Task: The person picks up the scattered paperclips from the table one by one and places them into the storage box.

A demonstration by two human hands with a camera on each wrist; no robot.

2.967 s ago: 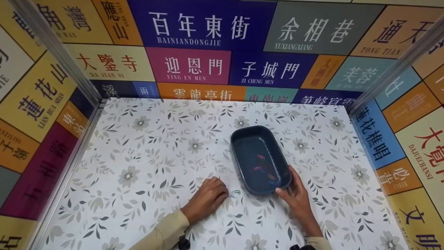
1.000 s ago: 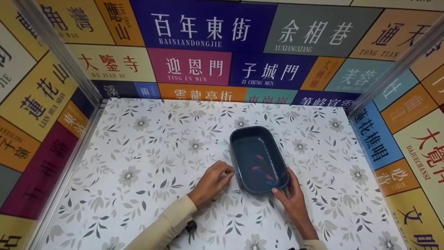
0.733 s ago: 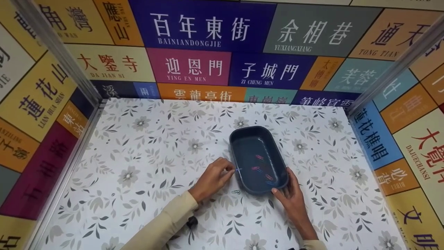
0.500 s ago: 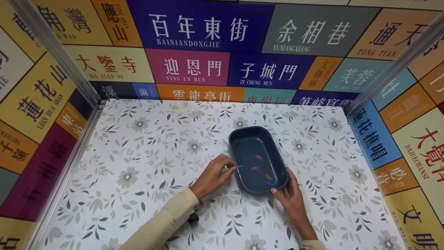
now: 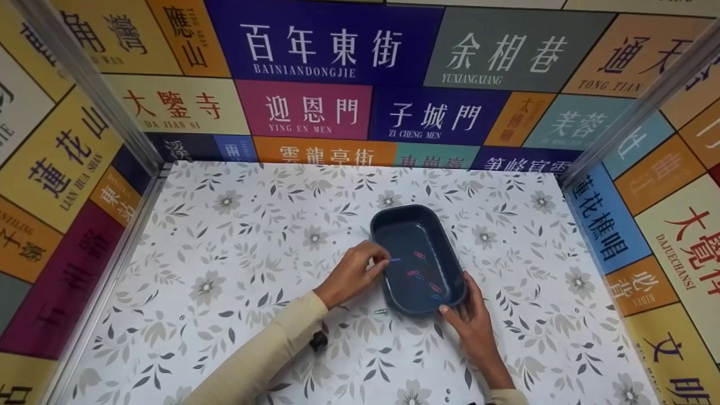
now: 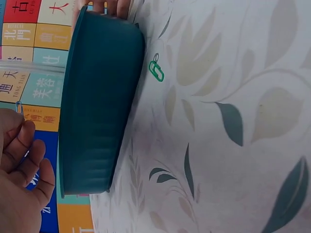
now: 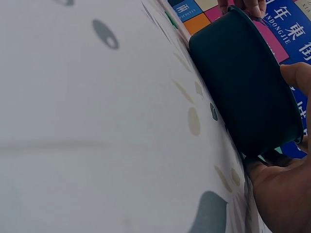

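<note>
My left hand (image 5: pixel 355 271) pinches a blue paper clip (image 5: pixel 395 259) between thumb and fingertips, with the clip's free end reaching over the left rim of a dark teal plastic bin (image 5: pixel 402 233). In the left wrist view that paper clip (image 6: pixel 19 108) stands up beyond the curled fingers. Several pink and blue paper clips (image 5: pixel 435 288) lie scattered on the bin floor. My right hand (image 5: pixel 475 320) grips the bin's near right corner, thumb at the rim and fingers along the outer side. A green paper clip (image 5: pixel 381 312) lies on the table, left of the bin's near end.
A white cloth with grey leaves and flowers (image 5: pixel 236 315) covers the table. Colourful sign-printed panels (image 5: pixel 315 109) wall in the back and both sides, with metal posts (image 5: pixel 126 121) at the corners.
My left hand has risen from the table beside the green clip, taking the blue paper clip up and then farther over the bin's left rim. The right hand keeps its grip; the bin is nearly still.
</note>
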